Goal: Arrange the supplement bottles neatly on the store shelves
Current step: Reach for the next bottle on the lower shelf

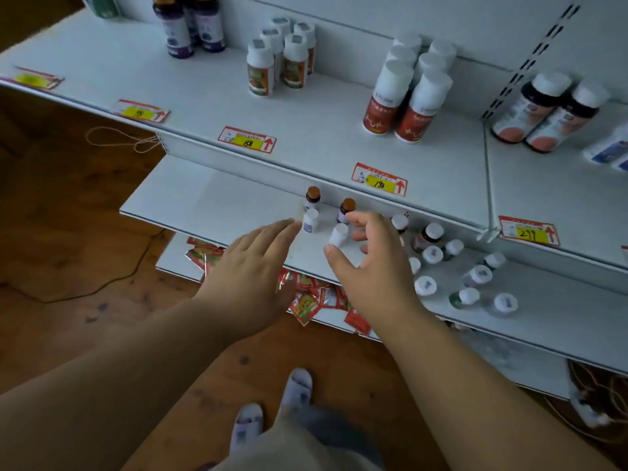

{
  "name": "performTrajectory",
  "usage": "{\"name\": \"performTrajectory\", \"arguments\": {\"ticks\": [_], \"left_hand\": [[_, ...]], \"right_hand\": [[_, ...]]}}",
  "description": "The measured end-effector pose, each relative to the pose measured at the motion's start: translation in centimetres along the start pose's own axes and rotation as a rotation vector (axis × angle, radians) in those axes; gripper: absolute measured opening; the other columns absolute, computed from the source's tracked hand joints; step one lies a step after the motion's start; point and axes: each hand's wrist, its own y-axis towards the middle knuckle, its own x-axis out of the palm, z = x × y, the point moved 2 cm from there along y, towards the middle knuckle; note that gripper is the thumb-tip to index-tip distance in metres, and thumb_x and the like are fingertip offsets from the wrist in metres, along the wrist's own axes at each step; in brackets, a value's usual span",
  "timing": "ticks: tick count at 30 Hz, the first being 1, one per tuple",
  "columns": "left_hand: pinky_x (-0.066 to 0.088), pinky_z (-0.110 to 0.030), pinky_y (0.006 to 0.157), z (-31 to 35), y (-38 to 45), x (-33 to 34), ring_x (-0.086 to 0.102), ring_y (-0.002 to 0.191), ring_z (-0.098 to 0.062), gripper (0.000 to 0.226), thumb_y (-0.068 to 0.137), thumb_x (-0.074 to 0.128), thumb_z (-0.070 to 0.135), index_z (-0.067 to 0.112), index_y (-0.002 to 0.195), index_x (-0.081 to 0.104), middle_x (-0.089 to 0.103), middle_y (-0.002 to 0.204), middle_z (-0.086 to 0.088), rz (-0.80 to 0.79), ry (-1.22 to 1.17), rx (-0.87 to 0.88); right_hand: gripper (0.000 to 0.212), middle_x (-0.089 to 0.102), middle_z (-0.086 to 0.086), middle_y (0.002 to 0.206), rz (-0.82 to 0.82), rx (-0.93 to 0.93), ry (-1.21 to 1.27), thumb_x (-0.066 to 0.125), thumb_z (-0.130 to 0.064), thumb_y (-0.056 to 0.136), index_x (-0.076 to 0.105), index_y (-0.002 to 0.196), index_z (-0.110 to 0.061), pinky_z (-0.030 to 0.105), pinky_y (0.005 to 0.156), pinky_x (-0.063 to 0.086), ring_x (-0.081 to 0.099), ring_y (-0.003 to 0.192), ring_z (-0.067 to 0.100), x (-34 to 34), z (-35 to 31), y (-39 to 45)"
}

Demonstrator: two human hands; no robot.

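Observation:
On the middle shelf [217,198] stand two brown-capped bottles [312,196] [347,208] and two small white bottles [310,220] [339,234]. My left hand [251,266] lies flat over the shelf's front, its straight fingertips just left of the first white bottle. My right hand [370,263] is cupped around the second white bottle: the thumb touches its base and the curved fingers sit a little to its right, not clamped on it. To the right of that hand, several white-capped bottles [433,254] are scattered loosely on the same shelf.
The upper shelf [323,137] carries neat groups: dark bottles [190,25], small white ones [282,56], tall red-labelled ones [407,93] and dark jars [543,113]. Price tags [247,139] line its edge. Red sachets [316,297] lie on the bottom shelf. My feet [272,413] stand on a wooden floor.

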Motion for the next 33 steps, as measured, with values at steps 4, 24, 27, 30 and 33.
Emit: {"name": "performTrajectory", "arguments": {"ticks": [4, 24, 27, 30, 33], "left_hand": [[0.022, -0.039, 0.114, -4.3, 2.2, 4.9, 0.03, 0.143, -0.025, 0.078, 0.089, 0.06, 0.039, 0.021, 0.154, 0.02, 0.03, 0.158, -0.002, -0.031, -0.035, -0.085], [0.029, -0.038, 0.112, -22.2, 17.8, 32.3, 0.031, 0.141, -0.024, 0.08, 0.09, 0.061, 0.036, 0.022, 0.154, 0.017, 0.03, 0.157, -0.001, -0.069, -0.202, -0.012], [0.03, -0.038, 0.112, -22.6, 17.9, 33.0, 0.032, 0.14, -0.024, 0.08, 0.089, 0.062, 0.036, 0.022, 0.154, 0.017, 0.03, 0.156, -0.001, -0.08, -0.222, -0.008], [0.03, -0.04, 0.112, -22.9, 16.9, 32.7, 0.031, 0.14, -0.025, 0.08, 0.089, 0.061, 0.039, 0.022, 0.154, 0.018, 0.031, 0.156, -0.002, -0.081, -0.243, -0.018], [0.032, -0.039, 0.111, -22.2, 14.3, 30.8, 0.034, 0.139, -0.024, 0.078, 0.09, 0.054, 0.052, 0.021, 0.153, 0.021, 0.033, 0.155, -0.003, -0.122, -0.306, -0.018]], "right_hand": [[0.046, 0.051, -0.008, 0.128, -0.111, 0.056, 0.008, 0.07, -0.037, 0.089, 0.05, 0.13, -0.028, 0.007, 0.078, 0.039, 0.05, 0.109, 0.002, 6.5, 3.7, 3.3], [0.051, 0.056, 0.0, 0.117, 0.067, 0.427, 0.063, 0.059, -0.042, 0.093, 0.045, 0.135, -0.017, 0.035, 0.087, 0.046, 0.055, 0.107, 0.023, 32.8, 28.0, 25.3], [0.037, 0.056, -0.003, 0.108, 0.092, 0.376, 0.091, 0.06, -0.038, 0.094, 0.05, 0.124, -0.018, 0.033, 0.085, 0.045, 0.056, 0.102, 0.02, 33.0, 28.3, 25.0], [0.032, 0.065, -0.003, 0.106, 0.077, 0.372, 0.257, 0.065, -0.046, 0.088, 0.056, 0.108, -0.024, 0.043, 0.091, 0.054, 0.064, 0.101, 0.02, 33.0, 27.1, 22.5], [0.025, 0.072, 0.0, 0.103, 0.042, 0.418, 0.488, 0.069, -0.046, 0.085, 0.06, 0.099, -0.027, 0.051, 0.09, 0.057, 0.071, 0.095, 0.019, 32.3, 24.2, 18.2]]}}
